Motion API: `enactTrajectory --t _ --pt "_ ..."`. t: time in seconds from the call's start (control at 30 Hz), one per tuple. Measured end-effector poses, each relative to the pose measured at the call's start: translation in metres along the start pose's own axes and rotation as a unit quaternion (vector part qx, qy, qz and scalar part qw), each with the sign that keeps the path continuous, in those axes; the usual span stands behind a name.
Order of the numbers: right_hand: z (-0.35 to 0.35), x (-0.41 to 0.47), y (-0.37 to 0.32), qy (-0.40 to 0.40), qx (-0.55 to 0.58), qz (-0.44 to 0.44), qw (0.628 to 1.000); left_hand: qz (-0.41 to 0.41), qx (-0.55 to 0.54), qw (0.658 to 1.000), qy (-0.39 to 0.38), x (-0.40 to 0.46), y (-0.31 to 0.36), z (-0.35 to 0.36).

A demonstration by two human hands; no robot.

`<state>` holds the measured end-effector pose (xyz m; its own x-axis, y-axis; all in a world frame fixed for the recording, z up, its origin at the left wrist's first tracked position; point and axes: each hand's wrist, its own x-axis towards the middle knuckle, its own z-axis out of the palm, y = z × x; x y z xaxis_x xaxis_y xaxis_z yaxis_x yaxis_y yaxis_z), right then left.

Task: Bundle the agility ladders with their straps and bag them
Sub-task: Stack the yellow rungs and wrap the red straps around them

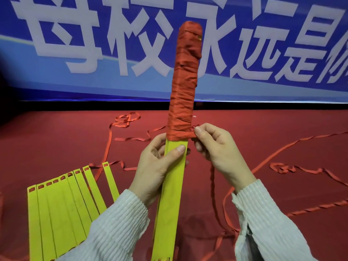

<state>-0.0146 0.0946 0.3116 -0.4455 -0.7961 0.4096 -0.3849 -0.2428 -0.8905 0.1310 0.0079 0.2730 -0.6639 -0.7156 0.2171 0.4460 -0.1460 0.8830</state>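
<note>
Both hands held the upright rung bundle (170, 185): left hand (154, 170) gripped its yellow shaft, right hand (216, 151) pinched the red strap (183, 95) at the wrapping's lower edge. Loose rungs (62, 204) lay left on red carpet (56, 140).

Yellow rungs (170, 194), red strap (183, 81), red floor (56, 138) (blue banner (56, 76), white characters).

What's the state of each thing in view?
Bundle: upright, top half wrapped in strap, lower half bare.
Strap: wound tight around bundle; tail loose across the floor.
Left hand: grips bundle below the wrap.
Right hand: pinches strap at the wrap's lower edge.
Spare rungs: fanned flat on floor, unbundled.
</note>
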Motion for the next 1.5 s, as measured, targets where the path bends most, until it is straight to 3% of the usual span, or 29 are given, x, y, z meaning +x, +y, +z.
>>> enactTrajectory --t 0.13,0.27,0.33,0.4,0.5,0.6,0.83,1.07,1.27,1.5 --pt "0.003 0.001 -0.003 0.023 -0.023 -0.042 0.999 0.021 -0.007 1.0 0.012 0.0 0.003 0.0" --pt "0.01 0.001 -0.004 0.03 0.044 -0.04 0.998 -0.012 -0.07 0.997 0.006 -0.004 0.004 0.005" --pt "0.018 0.001 -0.002 0.028 0.083 -0.023 0.996 -0.013 -0.018 1.0 -0.019 -0.005 0.001 0.004" --pt "0.025 0.001 0.003 0.029 0.049 -0.023 0.998 -0.013 0.078 0.996 -0.049 -0.008 -0.004 0.005" --pt "0.018 0.002 0.006 0.014 -0.007 -0.023 1.0 -0.003 0.118 0.993 -0.017 -0.007 -0.011 0.008" --pt "0.0 0.001 0.006 -0.014 0.008 -0.006 1.0 -0.008 0.108 0.994 0.019 -0.003 -0.009 0.002" --pt "-0.005 0.001 -0.003 0.023 -0.007 -0.013 1.0 0.02 0.093 0.995 0.022 0.0 0.0 0.001" --pt "-0.004 -0.001 -0.006 -0.048 0.011 -0.005 0.999 0.021 0.096 0.995 0.015 -0.001 0.0 0.001" --pt "-0.003 -0.001 -0.004 -0.008 0.027 -0.006 1.0 0.02 0.098 0.995 0.015 -0.002 0.002 0.003" --pt "0.008 -0.001 -0.007 -0.013 0.081 0.014 0.997 -0.022 -0.032 0.999 -0.01 -0.004 0.003 0.004"
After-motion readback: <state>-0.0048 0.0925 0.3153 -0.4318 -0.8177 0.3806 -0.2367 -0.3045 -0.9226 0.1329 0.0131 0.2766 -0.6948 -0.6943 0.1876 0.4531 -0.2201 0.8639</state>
